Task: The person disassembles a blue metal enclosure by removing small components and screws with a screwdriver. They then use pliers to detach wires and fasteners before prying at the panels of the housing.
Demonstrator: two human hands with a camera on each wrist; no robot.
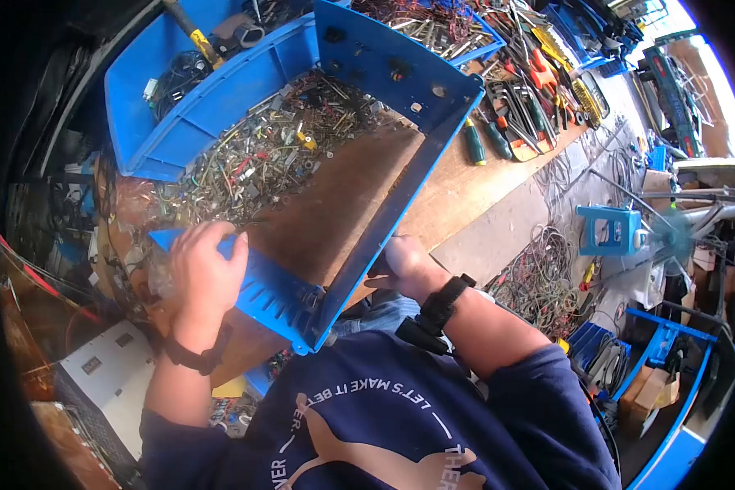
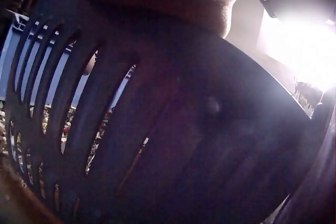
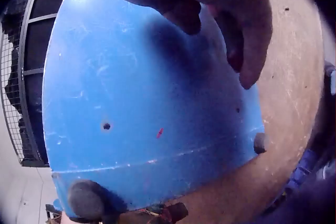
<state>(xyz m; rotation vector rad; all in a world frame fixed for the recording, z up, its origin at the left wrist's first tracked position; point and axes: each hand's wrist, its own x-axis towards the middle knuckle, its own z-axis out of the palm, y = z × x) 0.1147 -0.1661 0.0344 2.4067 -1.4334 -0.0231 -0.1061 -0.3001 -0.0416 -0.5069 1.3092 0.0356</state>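
Observation:
A blue sheet-metal casing (image 1: 437, 159) stands tilted over the workbench, its slotted side panel (image 1: 261, 298) towards my body. My left hand (image 1: 204, 269) grips the far end of that slotted panel, thumb on the inner side. In the left wrist view, the slots (image 2: 79, 90) show up close and dark, with the hand along the top. My right hand (image 1: 404, 260) is behind the casing's long panel, partly hidden by it. The right wrist view shows the right hand's fingers (image 3: 181, 16) spread at the casing's underside, near rubber feet (image 3: 86, 199) at its corners.
Loose screws and small parts (image 1: 253, 159) cover the wooden workbench (image 1: 453, 200). Blue bins (image 1: 204, 114) stand at the far left. Hand tools (image 1: 531, 114) lie at the far right. A cable tangle (image 1: 539, 273) and a blue stool (image 1: 608, 231) are on the floor.

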